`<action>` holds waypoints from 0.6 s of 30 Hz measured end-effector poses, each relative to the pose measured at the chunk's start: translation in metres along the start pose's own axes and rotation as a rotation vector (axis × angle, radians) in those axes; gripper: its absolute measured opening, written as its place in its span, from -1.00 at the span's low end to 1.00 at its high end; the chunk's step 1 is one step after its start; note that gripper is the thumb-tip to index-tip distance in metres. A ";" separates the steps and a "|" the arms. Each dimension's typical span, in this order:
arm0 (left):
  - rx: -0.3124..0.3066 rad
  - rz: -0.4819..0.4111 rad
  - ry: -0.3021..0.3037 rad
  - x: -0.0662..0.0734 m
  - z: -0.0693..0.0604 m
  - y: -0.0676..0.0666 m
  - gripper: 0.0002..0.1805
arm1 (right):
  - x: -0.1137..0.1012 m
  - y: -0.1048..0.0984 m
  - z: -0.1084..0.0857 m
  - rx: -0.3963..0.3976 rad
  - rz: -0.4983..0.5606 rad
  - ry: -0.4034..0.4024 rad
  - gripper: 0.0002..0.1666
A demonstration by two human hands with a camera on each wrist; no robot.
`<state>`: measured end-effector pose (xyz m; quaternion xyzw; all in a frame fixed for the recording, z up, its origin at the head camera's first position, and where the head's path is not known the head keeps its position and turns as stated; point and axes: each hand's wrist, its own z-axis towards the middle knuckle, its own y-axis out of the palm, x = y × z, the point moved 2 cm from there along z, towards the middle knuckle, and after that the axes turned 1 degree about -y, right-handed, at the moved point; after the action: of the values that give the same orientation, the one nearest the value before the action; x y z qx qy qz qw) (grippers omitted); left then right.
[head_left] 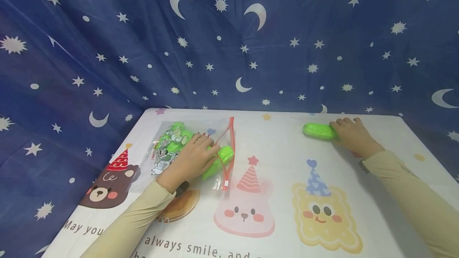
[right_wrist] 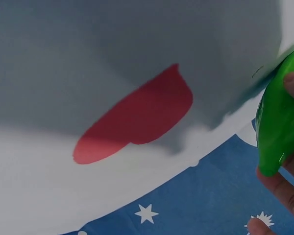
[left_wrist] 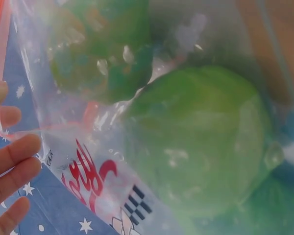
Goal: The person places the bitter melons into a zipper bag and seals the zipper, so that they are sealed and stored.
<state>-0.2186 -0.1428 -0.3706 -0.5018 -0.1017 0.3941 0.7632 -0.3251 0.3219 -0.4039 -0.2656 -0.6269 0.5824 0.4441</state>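
Observation:
On the left of the table, my left hand [head_left: 195,156] holds the upper lip of a clear zip bag [head_left: 148,170], drawing its red-edged mouth apart. Several green pieces are inside; a bright green one [head_left: 225,154] lies at the mouth. Through the film, a rounded green piece [left_wrist: 196,142] looks blurred in the left wrist view, with left fingers [left_wrist: 17,156] beside the bag's edge. Farther right, my right hand [head_left: 353,134] grips one end of a long, ridged green toy vegetable [head_left: 319,131]. The right wrist view shows the thumb on its tapered end [right_wrist: 277,132].
A white tablecloth [head_left: 279,146] printed with cartoon animals and lettering covers the table. Blue cloth [head_left: 272,71] with moons and stars hangs behind and to the left, beyond the table's edges.

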 end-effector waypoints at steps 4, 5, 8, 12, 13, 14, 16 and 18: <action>-0.003 -0.001 -0.006 0.000 0.000 0.001 -0.84 | -0.001 -0.001 0.000 0.006 0.037 0.012 -0.47; -0.002 -0.002 -0.006 0.000 0.000 0.001 -0.84 | -0.001 -0.002 0.000 0.008 0.045 0.014 -0.48; 0.001 -0.004 -0.005 0.000 0.001 0.001 -0.84 | -0.002 -0.004 -0.001 0.017 0.056 0.012 -0.49; 0.001 -0.003 -0.004 0.000 0.001 0.001 -0.84 | -0.003 -0.006 -0.003 0.033 0.055 0.007 -0.48; 0.000 -0.002 -0.005 0.000 0.001 0.001 -0.84 | -0.003 -0.006 -0.003 0.036 0.056 0.007 -0.48; 0.000 -0.002 -0.005 0.000 0.002 0.001 -0.84 | -0.003 -0.006 -0.003 0.040 0.057 0.006 -0.48; 0.000 -0.001 -0.005 0.000 0.002 0.000 -0.84 | -0.003 -0.007 -0.004 0.049 0.061 0.002 -0.47; 0.000 -0.001 -0.005 0.001 0.002 0.000 -0.84 | -0.003 -0.006 -0.004 0.059 0.062 -0.003 -0.47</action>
<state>-0.2190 -0.1409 -0.3697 -0.5007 -0.1037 0.3949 0.7633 -0.3189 0.3202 -0.3989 -0.2708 -0.6014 0.6147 0.4326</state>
